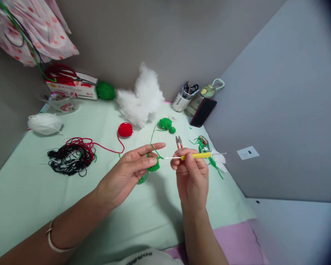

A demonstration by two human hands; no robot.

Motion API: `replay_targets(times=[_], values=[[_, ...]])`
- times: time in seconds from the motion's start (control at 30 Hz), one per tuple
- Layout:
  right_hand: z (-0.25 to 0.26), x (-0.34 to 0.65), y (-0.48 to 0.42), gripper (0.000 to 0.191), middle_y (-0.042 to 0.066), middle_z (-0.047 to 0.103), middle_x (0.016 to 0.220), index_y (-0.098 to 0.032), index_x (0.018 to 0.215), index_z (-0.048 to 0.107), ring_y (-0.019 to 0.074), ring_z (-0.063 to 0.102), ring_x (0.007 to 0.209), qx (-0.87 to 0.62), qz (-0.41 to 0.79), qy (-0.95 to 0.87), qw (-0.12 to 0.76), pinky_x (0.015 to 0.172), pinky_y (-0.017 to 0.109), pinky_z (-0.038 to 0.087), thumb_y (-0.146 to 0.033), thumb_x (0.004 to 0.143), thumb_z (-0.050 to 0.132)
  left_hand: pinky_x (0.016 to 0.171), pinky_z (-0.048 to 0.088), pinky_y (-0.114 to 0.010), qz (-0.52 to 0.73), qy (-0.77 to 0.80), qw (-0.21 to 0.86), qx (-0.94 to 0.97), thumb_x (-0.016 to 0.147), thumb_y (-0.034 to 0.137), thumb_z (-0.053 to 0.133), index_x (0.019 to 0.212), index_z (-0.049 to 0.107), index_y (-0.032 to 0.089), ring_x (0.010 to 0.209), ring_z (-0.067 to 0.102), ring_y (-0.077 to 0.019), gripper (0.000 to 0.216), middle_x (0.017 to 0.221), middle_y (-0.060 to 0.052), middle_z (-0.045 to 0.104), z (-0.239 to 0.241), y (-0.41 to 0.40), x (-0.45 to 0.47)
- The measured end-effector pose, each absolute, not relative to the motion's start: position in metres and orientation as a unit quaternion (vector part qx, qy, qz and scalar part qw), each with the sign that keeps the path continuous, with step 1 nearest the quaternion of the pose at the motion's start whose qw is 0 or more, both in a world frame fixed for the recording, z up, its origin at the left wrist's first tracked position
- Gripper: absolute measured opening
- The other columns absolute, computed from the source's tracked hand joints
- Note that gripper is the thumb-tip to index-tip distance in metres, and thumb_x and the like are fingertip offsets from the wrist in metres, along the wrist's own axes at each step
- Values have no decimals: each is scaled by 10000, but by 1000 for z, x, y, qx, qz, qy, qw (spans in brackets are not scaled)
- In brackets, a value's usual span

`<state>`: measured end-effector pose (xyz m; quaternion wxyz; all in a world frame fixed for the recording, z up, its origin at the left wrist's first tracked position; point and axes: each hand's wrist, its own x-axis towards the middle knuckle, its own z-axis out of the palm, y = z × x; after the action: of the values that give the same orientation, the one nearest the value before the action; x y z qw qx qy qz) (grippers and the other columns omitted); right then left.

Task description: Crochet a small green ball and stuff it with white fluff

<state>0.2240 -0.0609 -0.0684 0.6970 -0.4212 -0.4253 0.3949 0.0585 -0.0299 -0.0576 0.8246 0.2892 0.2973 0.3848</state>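
Observation:
Between the thumb and fingers of my left hand (128, 171) is a small green crochet piece (154, 166). Green yarn (151, 138) passes over the left index finger, which is stretched out, and runs back to a small green yarn ball (164, 124). My right hand (193, 175) grips a crochet hook (196, 156) by its yellow handle. The hook's thin metal shaft points left, its tip at the green yarn beside the piece. Part of the crochet piece is hidden behind the left fingers. Thread snips (179, 142) lie just beyond my right hand.
A red yarn ball (125, 129), a tangle of black yarn (71, 158) and a white yarn ball (45, 123) lie leftward. White stuffing (142, 97) is piled at the back. A phone (203, 112) leans against a bottle (194, 105). Green scraps (205, 147) lie right.

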Motion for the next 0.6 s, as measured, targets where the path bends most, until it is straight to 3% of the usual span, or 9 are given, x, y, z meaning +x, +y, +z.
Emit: replay_targets(times=[0.17, 0.27, 0.4, 0.6], values=[[-71, 218, -64, 145, 21, 733, 887, -265, 942, 815, 135, 644, 766, -416, 414, -479, 652, 709, 285, 541, -320, 983, 688, 802, 428, -270, 397, 290, 801, 342, 842, 270, 849, 1251, 779, 299, 846, 566, -140, 416, 892, 7, 666, -58, -36, 63], [-69, 220, -63, 143, 17, 731, 874, -258, 924, 811, 132, 642, 732, -423, 416, -454, 665, 687, 285, 542, -340, 970, 703, 877, 438, -306, 385, 288, 793, 374, 879, 286, 813, 1309, 749, 308, 961, 592, -184, 435, 979, -20, 691, -60, -37, 62], [-61, 224, -60, 185, 20, 718, 829, -225, 866, 786, 123, 627, 672, -411, 444, -426, 673, 633, 274, 526, -359, 961, 700, 844, 424, -296, 394, 310, 764, 405, 895, 304, 788, 1262, 771, 316, 937, 538, -181, 368, 966, -13, 635, -62, -37, 58], [-58, 227, -64, 225, 21, 730, 868, -224, 897, 779, 127, 658, 728, -408, 410, -475, 663, 681, 280, 552, -321, 1025, 622, 805, 409, -276, 397, 324, 741, 433, 904, 312, 776, 1240, 768, 348, 952, 511, -171, 338, 988, 1, 588, -61, -39, 56]])
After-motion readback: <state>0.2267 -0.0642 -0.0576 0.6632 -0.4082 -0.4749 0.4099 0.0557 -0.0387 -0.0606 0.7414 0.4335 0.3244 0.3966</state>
